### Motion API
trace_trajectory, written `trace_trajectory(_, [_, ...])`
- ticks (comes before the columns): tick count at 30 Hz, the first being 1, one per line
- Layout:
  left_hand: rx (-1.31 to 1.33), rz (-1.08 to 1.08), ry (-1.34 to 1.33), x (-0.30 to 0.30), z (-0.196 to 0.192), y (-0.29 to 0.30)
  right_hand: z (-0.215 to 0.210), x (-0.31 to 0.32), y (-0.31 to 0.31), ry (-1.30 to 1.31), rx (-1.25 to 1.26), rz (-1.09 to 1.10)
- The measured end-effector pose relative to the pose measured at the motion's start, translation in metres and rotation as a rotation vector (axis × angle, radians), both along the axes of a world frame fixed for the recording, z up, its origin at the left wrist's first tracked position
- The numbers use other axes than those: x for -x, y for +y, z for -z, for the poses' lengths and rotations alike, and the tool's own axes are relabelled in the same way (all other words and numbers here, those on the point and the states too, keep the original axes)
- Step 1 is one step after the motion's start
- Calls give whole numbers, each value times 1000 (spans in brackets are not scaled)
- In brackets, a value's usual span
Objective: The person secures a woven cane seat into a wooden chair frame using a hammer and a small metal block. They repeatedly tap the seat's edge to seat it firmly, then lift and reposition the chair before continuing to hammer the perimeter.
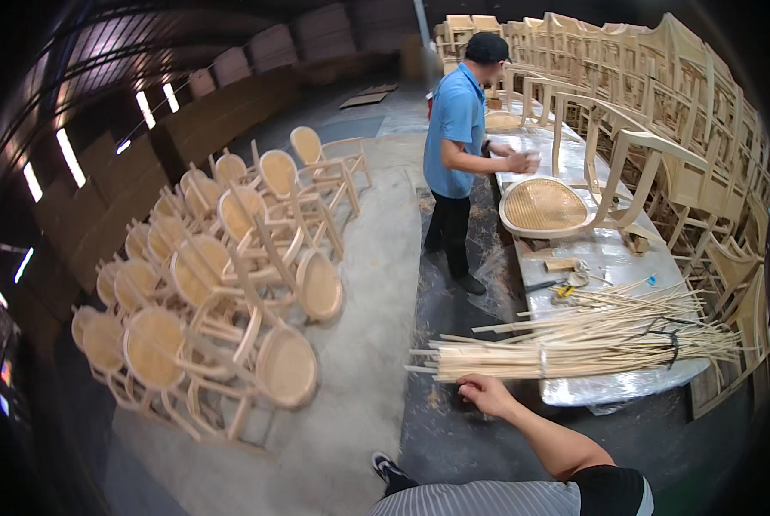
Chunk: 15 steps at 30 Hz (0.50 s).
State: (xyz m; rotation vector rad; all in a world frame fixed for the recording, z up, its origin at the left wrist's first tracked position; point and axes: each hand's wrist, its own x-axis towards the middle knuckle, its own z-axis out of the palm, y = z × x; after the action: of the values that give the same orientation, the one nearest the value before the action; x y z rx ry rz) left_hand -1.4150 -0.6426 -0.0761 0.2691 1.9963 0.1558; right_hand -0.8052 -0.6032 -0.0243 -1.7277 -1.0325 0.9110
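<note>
My right hand (pixel 486 396) is at the near side of a bundle of long pale cane strips (pixel 505 361), close to the bundle's left end. Its fingers are curled together; whether a strip is between them is too small to tell. The bundle lies on a plastic-covered table (pixel 574 394), bound by a clear wrap and, farther right, a dark tie. Loose strips fan out behind it. My left hand is out of view.
Across the table, a co-worker in a blue shirt (pixel 454 129) stands by a tipped wooden chair with a woven seat (pixel 544 205). Pliers (pixel 564 294) and a wooden block (pixel 561 264) lie near the strips. Chairs (pixel 286 365) crowd the left floor; chair frames (pixel 660 95) are stacked right.
</note>
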Motion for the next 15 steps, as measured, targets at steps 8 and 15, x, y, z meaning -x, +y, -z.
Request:
trace_trajectory(8, [-219, 582, -99, -82, 18, 371, 9, 32, 186, 272, 70, -9])
trace_trajectory(15, [-762, 837, -294, -291, -28, 684, 29, -43, 327, 207, 0, 316])
